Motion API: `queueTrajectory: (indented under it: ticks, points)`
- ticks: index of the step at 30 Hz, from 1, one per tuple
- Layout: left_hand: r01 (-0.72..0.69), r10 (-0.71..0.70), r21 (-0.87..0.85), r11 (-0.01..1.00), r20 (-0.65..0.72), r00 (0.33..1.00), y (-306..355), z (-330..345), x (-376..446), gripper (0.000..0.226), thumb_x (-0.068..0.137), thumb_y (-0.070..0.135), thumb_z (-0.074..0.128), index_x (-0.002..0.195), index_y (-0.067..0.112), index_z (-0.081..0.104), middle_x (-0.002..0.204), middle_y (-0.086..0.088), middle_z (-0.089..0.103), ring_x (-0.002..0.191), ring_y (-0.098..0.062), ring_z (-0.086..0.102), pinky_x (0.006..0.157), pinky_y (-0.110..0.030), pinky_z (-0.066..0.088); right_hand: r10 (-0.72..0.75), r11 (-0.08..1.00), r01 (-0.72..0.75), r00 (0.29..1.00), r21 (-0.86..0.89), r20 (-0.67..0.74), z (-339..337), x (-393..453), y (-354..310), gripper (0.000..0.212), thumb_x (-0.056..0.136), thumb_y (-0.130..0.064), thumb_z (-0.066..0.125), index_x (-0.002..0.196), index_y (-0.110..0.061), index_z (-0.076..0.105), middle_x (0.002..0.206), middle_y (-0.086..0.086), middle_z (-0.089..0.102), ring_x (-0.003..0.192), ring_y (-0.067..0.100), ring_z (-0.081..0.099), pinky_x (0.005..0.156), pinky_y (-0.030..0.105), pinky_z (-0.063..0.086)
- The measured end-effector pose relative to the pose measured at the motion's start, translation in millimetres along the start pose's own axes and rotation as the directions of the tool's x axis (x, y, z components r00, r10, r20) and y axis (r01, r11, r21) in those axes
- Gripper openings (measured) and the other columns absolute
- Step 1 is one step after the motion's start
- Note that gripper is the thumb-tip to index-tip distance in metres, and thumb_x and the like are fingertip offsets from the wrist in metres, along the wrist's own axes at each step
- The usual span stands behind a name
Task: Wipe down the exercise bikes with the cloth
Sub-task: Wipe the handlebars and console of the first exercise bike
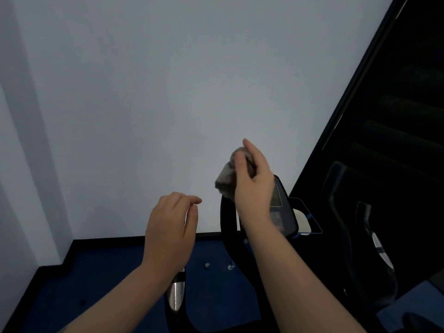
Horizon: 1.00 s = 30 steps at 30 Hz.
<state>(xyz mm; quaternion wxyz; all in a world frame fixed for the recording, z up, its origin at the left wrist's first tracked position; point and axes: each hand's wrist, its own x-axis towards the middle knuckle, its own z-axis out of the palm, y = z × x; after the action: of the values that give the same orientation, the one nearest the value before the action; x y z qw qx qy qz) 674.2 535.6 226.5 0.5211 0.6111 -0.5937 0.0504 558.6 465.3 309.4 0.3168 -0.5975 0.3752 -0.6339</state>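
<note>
My right hand (253, 181) is shut on a bunched grey cloth (225, 176), held just above the top of the black exercise bike's console (283, 212). The console's dark screen shows to the right of my wrist. My left hand (170, 231) hovers lower and to the left with its fingers loosely curled and nothing in it, over the bike's left handlebar, whose silver grip section (176, 293) shows below my wrist. The black curved handlebar frame (227, 236) runs down between my two forearms.
A plain white wall (168, 92) fills the view ahead. Blue carpet (96, 284) with a black skirting edge lies below. A second dark exercise machine (365, 236) stands at the right, against a dark window or panel.
</note>
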Motion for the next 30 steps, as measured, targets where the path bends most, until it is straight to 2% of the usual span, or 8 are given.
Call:
queueTrajectory:
  ticks: [5,8,12,17,21,24,26,30]
  points:
    - [0.002,-0.002,-0.031,1.0,-0.005,1.0,0,1,1,0.033,0.095,0.026,0.036,0.103,0.017,0.067,0.091,0.011,0.06,0.088,-0.008,0.049,0.076,-0.031,0.045,0.095,0.991,-0.096,0.995,-0.095,-0.012,-19,-14,18,0.051,0.091,-0.016,0.063,0.136,-0.034,0.05,0.105,-0.029,0.062,0.104,-0.007,0.059,0.097,0.026,0.049]
    - [0.004,-0.004,-0.038,0.999,-0.017,1.0,0,0,1,0.034,0.095,0.027,0.036,0.101,0.016,0.068,0.089,0.011,0.06,0.086,-0.009,0.05,0.075,-0.031,0.046,0.064,0.997,-0.066,0.996,-0.039,-0.059,-26,3,7,0.044,0.089,-0.013,0.066,0.127,-0.031,0.055,0.105,-0.009,0.069,0.099,0.005,0.066,0.091,0.033,0.054]
    - [0.002,-0.002,-0.024,1.0,-0.005,1.0,1,0,1,0.033,0.095,0.026,0.037,0.101,0.016,0.068,0.09,0.01,0.06,0.087,-0.01,0.05,0.075,-0.031,0.045,0.021,0.993,-0.034,0.993,-0.113,-0.116,-15,-7,14,0.016,0.09,-0.017,0.063,0.105,-0.02,0.068,0.085,-0.008,0.07,0.08,0.002,0.064,0.074,0.022,0.053]
    - [0.004,-0.004,-0.034,0.999,-0.013,1.0,0,0,1,0.031,0.095,0.026,0.038,0.101,0.018,0.067,0.09,0.013,0.058,0.087,-0.006,0.047,0.076,-0.026,0.041,0.156,0.967,-0.138,0.985,-0.213,0.073,-43,-42,27,0.022,0.086,-0.003,0.062,0.088,-0.021,0.074,0.075,-0.008,0.073,0.073,0.005,0.067,0.063,0.017,0.05]
    - [0.003,-0.003,-0.02,1.0,-0.012,1.0,0,0,1,0.03,0.096,0.025,0.038,0.101,0.018,0.067,0.09,0.013,0.058,0.086,-0.006,0.047,0.076,-0.025,0.041,-0.131,0.954,0.108,0.989,-0.279,-0.065,-38,-10,1,0.026,0.087,-0.029,0.067,0.11,-0.039,0.069,0.101,-0.009,0.07,0.097,0.013,0.066,0.082,0.032,0.056]
    - [0.004,-0.004,-0.007,1.0,-0.011,1.0,-1,0,1,0.03,0.096,0.025,0.038,0.101,0.018,0.067,0.089,0.013,0.057,0.085,-0.005,0.045,0.075,-0.022,0.037,-0.442,0.695,0.474,0.875,-0.54,0.199,-17,4,2,0.032,0.086,-0.009,0.067,0.116,-0.019,0.07,0.128,0.001,0.063,0.125,0.025,0.053,0.101,0.053,0.043]
    - [-0.003,0.003,0.004,1.0,-0.01,1.0,-1,-1,0,0.03,0.096,0.024,0.039,0.102,0.017,0.067,0.089,0.012,0.058,0.084,-0.005,0.045,0.075,-0.02,0.035,-0.502,0.478,0.618,0.775,-0.624,0.383,-11,4,15,0.03,0.085,0.004,0.065,0.113,-0.005,0.069,0.135,0.009,0.057,0.133,0.028,0.045,0.101,0.048,0.044]
    - [-0.009,0.009,0.022,1.0,0.002,1.0,1,-2,1,0.03,0.095,0.023,0.039,0.102,0.016,0.067,0.091,0.008,0.061,0.086,-0.006,0.047,0.076,-0.02,0.035,-0.532,0.306,0.769,0.627,-0.561,0.569,-37,1,27,0.026,0.086,0.002,0.067,0.111,-0.003,0.07,0.131,0.006,0.061,0.135,0.022,0.042,0.104,0.028,0.041]
